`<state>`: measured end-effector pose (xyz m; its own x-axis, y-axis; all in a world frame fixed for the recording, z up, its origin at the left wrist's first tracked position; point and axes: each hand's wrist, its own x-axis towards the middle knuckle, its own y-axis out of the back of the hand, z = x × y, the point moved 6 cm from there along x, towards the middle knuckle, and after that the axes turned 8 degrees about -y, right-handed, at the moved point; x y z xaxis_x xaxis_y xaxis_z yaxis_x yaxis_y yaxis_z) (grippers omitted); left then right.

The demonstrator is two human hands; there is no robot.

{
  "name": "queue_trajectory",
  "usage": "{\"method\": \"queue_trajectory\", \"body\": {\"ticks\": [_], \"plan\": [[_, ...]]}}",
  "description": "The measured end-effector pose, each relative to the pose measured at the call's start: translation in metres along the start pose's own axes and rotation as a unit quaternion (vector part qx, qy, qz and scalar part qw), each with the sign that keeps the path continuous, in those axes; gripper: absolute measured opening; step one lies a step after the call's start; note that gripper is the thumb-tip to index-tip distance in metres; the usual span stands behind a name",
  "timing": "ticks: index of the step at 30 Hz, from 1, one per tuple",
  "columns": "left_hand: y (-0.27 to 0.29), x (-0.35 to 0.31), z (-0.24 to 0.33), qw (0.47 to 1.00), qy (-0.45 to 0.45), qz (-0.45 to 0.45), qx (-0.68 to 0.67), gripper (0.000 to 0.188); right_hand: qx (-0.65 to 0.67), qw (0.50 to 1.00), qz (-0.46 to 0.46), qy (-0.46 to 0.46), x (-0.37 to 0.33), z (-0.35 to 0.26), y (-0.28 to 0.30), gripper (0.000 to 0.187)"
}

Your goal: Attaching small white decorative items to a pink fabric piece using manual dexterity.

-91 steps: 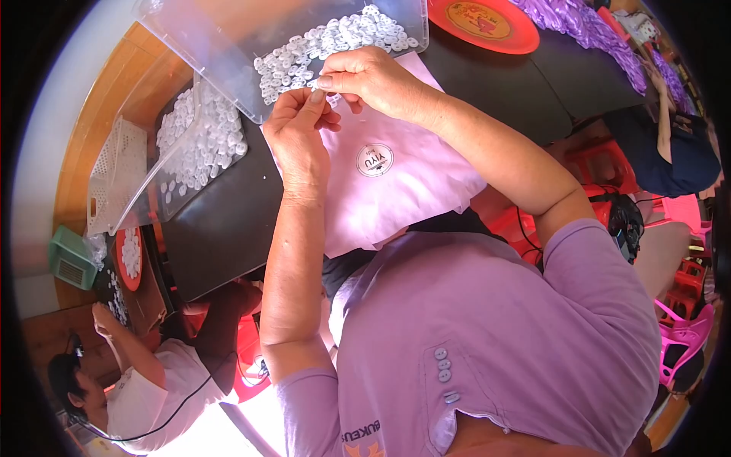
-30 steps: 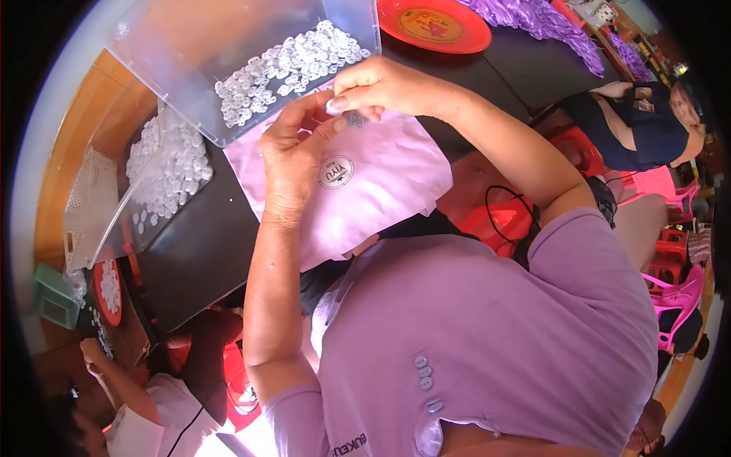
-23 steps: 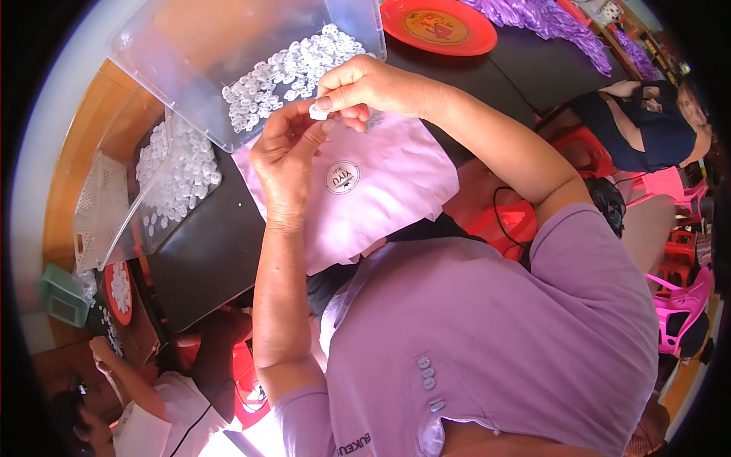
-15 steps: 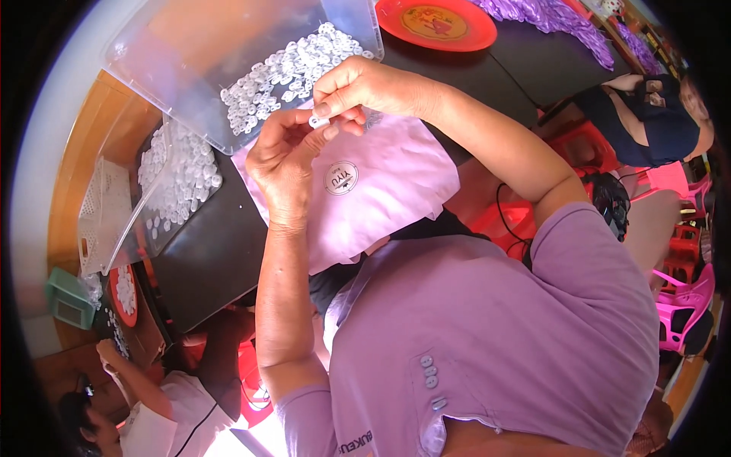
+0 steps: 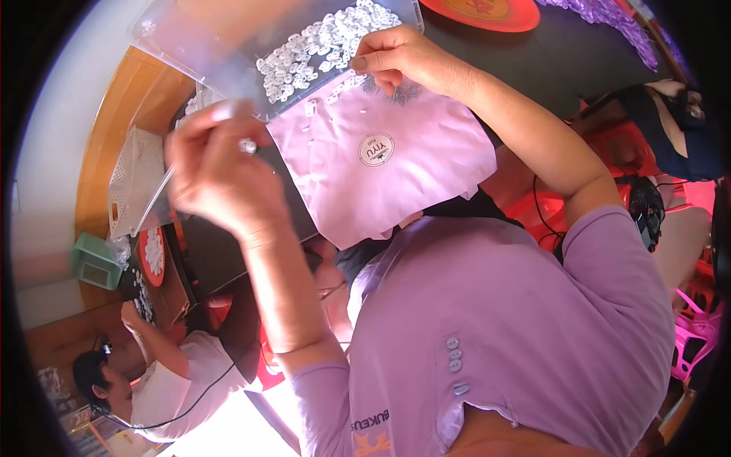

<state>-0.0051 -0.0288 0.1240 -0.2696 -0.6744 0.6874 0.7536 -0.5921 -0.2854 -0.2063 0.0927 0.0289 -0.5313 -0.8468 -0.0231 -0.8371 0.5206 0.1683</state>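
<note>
presently the right hand (image 5: 403,61) hung over the near edge of the clear bin (image 5: 194,57), with the heap of white pieces (image 5: 327,46) just beyond its fingertips and to their left. its grip was narrow, the tips of thumb and forefinger brought together; whether a piece sat between them could not be told. the left hand (image 5: 228,175) was well apart, off to the person's left and nearer the body, so the right was the nearer of the two to the heap. the left grip was loosely curled and blurred; one white piece (image 5: 247,145) showed at its fingers, but whether it was held there could not be made out. the heap's long axis ran slantwise, from near left to far right, roughly along the bin's near side; each piece was too small for its own axis to be read. on the person's side of the bin, a pink cloth (image 5: 335,190) with a round label (image 5: 377,150) spread toward the lap, and a loose white bit (image 5: 310,108) lay on its far left part. a red plate (image 5: 519,17) stood on the dark bench (image 5: 518,76) to the right of the bin.
</note>
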Motion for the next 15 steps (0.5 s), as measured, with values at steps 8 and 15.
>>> {"method": "queue_trajectory", "body": {"ticks": [8, 15], "plan": [[0.072, 0.105, 0.008, 0.837, -0.198, -0.052, 0.508, 0.017, -0.031, 0.999, 0.001, 0.020, 0.006, 0.003, -0.006, 0.021], [-0.018, -0.037, -0.059, 0.886, -0.038, -0.345, 0.308, 0.009, -0.032, 0.998, 0.048, 0.036, 0.005, 0.000, -0.001, 0.022]]}}
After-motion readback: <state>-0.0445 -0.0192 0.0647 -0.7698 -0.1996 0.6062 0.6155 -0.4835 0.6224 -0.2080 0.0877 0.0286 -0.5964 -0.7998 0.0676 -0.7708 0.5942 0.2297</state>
